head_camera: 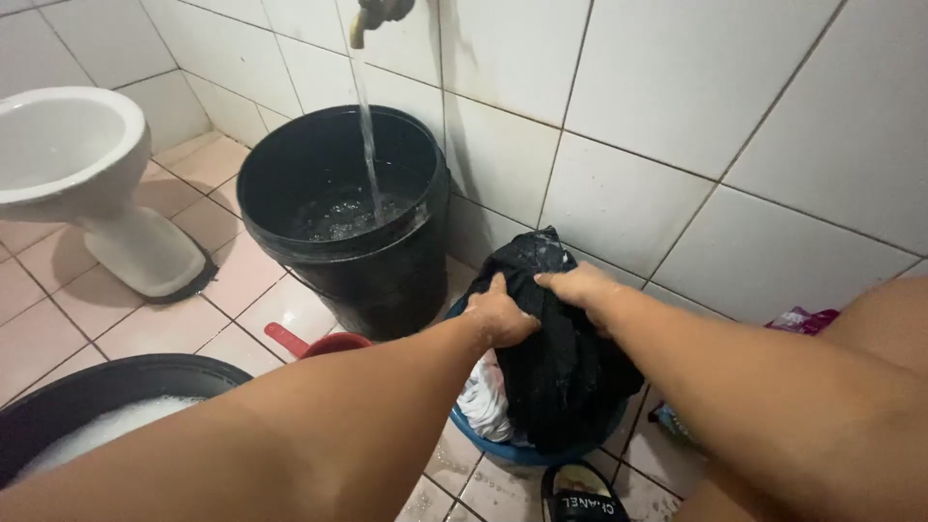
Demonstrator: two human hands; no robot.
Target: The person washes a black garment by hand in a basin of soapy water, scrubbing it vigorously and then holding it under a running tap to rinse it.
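Where the wet tiled floor [242, 300] lies nearest, a black tub of suds [87, 411] is seen at the left and a black sandal [580, 495] at the right. Farther in, a dark garment [561, 367] in a blue basin [512, 447] is gripped by the left hand [501, 314] and right hand [578, 287]. Beyond, a black bucket [387, 261] is filled from a tap [372, 17] on the white tiled wall [677, 116]; a toilet [68, 155] stands far left.

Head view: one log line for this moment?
hands: left, right gripping black cloth | cloth: over blue basin | tap: running into black bucket
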